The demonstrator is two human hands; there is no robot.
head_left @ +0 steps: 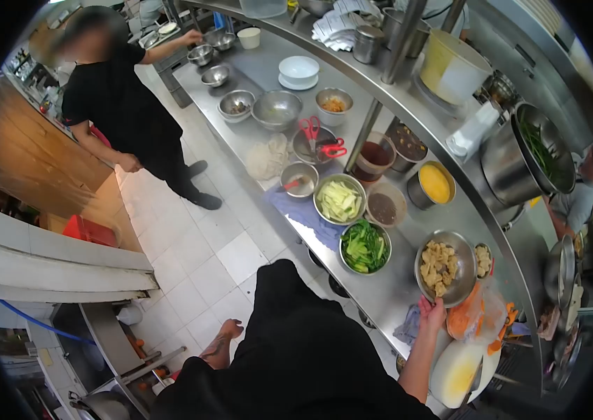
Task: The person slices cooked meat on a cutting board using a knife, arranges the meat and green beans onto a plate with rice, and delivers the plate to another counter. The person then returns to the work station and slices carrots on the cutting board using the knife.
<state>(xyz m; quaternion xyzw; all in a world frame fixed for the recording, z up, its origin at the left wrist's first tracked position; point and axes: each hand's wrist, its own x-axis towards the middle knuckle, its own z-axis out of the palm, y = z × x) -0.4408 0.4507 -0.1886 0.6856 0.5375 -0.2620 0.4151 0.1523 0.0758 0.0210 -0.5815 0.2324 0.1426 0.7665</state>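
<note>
My right hand point(433, 314) grips the near rim of a metal bowl point(466, 260), thumb and fingers closed on its edge. Inside the bowl lie pale brown food pieces point(439, 269), too small to name surely. My left hand point(232, 329) hangs low beside my body over the tiled floor, fingers loosely apart and nothing visible in it. Just right of the bowl are a small container of pale pieces point(483, 260) and a plastic bag point(475, 311) with orange contents. A round white cutting board point(454, 374) with a yellow stain and a knife point(476, 385) lies nearest my right forearm.
Along the steel counter point(408, 280) stand bowls of leafy greens point(365, 246) and sliced pale-green vegetable point(339, 199), plus red-handled scissors point(321, 138). A shelf point(443, 133) on posts overhangs it. A person in black point(125, 105) stands at the far left.
</note>
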